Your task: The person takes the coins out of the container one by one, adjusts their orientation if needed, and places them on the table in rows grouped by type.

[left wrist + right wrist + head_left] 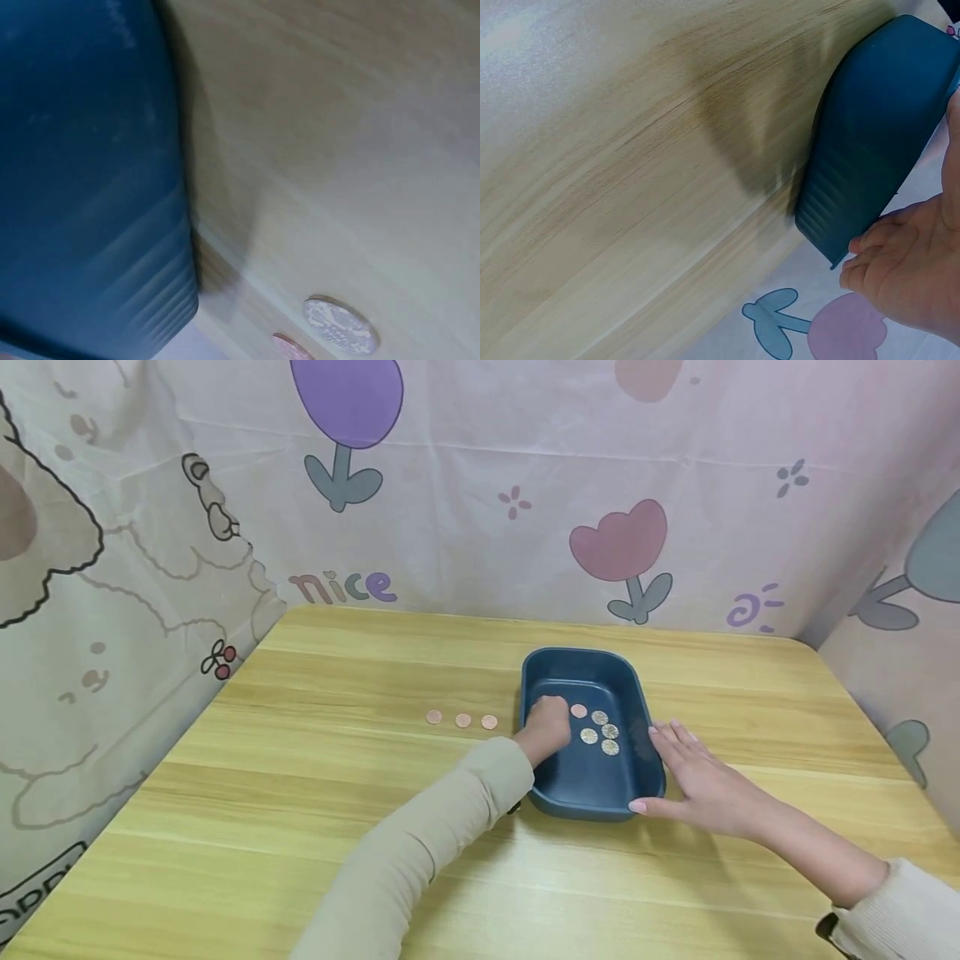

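In the head view my left hand (548, 725) reaches inside the blue tray (581, 812) at its left side, fingers bent downward; the fingertips and anything between them are hidden. Just right of it lie a copper coin (579, 711) and several gold-toned coins (610, 747). My right hand (693, 781) rests against the tray's right rim with straight fingers and the thumb at the near corner. In the right wrist view that hand (911, 262) touches the rim of the tray (885, 135). The left wrist view shows the tray's outer wall (90, 180), no fingers.
Three copper coins, one of them nearest the tray (489, 722), lie in a row on the wooden table (300, 793) left of the tray. Two coins, one large (341, 325), show in the left wrist view. A printed cloth (465, 527) hangs behind the table.
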A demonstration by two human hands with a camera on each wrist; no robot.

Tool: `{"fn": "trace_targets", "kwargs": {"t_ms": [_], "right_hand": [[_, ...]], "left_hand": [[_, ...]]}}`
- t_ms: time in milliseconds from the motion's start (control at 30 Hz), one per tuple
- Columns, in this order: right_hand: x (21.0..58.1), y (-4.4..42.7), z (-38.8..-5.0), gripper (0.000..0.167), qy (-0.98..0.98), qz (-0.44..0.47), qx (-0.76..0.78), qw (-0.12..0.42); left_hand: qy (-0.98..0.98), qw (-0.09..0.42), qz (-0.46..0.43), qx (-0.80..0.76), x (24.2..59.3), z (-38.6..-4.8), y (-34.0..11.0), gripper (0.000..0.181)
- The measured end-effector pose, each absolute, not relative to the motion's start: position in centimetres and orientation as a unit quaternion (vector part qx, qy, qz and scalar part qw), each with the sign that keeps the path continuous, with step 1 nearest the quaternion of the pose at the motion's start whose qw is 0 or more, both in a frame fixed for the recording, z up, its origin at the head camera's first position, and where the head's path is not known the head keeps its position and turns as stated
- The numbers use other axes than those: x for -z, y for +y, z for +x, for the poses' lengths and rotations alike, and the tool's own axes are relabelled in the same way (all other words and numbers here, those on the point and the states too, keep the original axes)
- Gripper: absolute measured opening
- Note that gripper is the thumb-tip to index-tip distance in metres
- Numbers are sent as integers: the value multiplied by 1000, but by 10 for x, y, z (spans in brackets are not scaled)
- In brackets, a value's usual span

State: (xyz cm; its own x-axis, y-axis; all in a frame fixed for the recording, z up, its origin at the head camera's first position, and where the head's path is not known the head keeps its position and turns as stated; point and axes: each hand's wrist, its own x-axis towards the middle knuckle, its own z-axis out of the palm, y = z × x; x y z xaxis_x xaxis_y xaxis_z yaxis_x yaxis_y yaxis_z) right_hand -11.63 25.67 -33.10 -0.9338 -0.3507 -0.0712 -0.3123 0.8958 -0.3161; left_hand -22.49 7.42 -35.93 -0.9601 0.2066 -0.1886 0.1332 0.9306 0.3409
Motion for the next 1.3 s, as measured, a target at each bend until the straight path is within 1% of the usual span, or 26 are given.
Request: {"fn": "trace_targets", "kwargs": {"t_ms": [200,400,533,567,633,667,767,900,1000,1300], "right_hand": [[331,256,-117,106,971,-172,153,63],[331,255,-116,107,971,-172,156,62],[331,254,-116,107,970,-172,158,64],[331,254,-116,107,970,-172,158,64],[331,254,-116,107,970,-173,158,64],[331,254,-116,107,970,-173,158,65],[331,254,-117,106,970,-174,157,65],[331,254,-117,106,970,-176,158,64],[331,255,-116,106,970,-176,157,62],[330,256,-116,106,969,-179,158,62]], "left_hand": [[974,117,76,-178,359,-225,73,21],[967,84,101,-220,359,-225,69,22],[959,84,105,-249,353,-225,67,9],[957,87,108,-254,351,-225,66,10],[955,86,116,-260,346,-224,64,29],[953,84,122,-264,343,-223,62,35],[944,77,140,-287,336,-220,56,40],[920,66,134,-363,332,-216,46,24],[895,57,122,-424,331,-212,36,19],[833,56,114,-539,329,-209,6,14]]}}
